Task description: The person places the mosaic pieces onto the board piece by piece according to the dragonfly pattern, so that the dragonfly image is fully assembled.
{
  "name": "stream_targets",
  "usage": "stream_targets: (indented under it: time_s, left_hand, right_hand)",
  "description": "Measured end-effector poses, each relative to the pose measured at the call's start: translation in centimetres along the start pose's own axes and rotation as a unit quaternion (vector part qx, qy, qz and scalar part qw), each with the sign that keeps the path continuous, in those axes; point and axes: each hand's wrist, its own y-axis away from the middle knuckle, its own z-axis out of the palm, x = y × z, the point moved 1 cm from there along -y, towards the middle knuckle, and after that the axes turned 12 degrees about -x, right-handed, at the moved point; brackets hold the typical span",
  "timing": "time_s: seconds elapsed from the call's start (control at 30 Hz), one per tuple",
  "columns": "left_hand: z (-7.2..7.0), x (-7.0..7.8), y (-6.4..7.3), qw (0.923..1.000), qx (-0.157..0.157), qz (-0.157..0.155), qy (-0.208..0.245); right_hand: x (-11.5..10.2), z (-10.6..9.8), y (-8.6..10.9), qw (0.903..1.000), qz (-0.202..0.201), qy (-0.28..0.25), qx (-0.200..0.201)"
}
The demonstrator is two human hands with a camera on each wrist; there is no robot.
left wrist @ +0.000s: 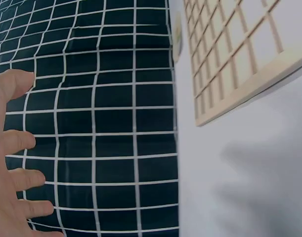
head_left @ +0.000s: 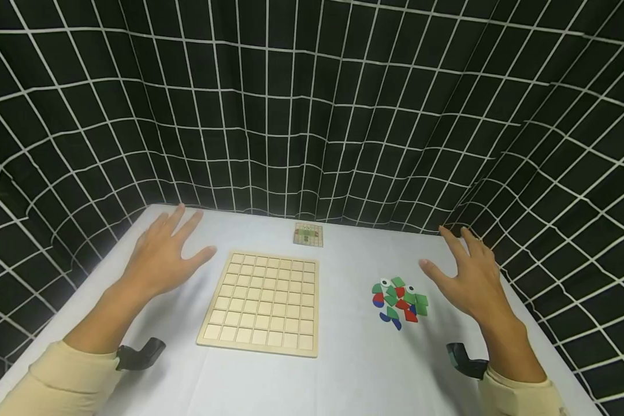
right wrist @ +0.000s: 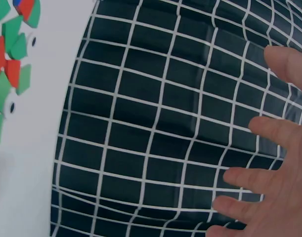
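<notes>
Hovering with fingers spread, holding nothing: left hand (head_left: 158, 260) at centre-left of the frame, right hand (head_left: 470, 278) at centre-right! A low, careless right-hand sweep could scatter the small flat red, green and blue pieces (head_left: 400, 292), lying near, to its left. The pale wooden gridded board (head_left: 263, 305) sits right of the left hand, lower centre-left.

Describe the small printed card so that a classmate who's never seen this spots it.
On the white table, find the wooden grid board. Beyond its far right corner, near the black curtain, lies the small printed card. Unlike the much larger, plain board, it carries green and red markings.
</notes>
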Motion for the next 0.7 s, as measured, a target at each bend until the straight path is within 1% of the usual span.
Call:
stream_targets:
  time_s: [0.2,0.27,0.5,0.6,0.7]
  left_hand:
    - [2.4,-0.6,0.6,0.9992,0.0,0.029,0.027]
    - [3.3,-0.8,0.9,0.9984,-0.004,0.039,0.04]
    - [5.7,-1.3,1.4,0.9911,-0.034,0.082,0.099]
    - [6.6,-1.6,1.8,0.9872,-0.05,0.088,0.123]
    - [7.5,-1.9,2.2,0.9829,-0.074,0.086,0.145]
  right_hand:
    - [0.1,1.3,0.0,0.9998,-0.007,-0.019,-0.001]
    - [0.2,1.7,0.2,0.9995,-0.008,-0.03,0.001]
    - [0.6,2.5,0.2,0.9981,-0.017,-0.059,0.011]
    - [0.9,2.8,0.1,0.9977,-0.014,-0.065,0.01]
    - [1.2,3.4,0.0,0.9972,-0.012,-0.074,0.006]
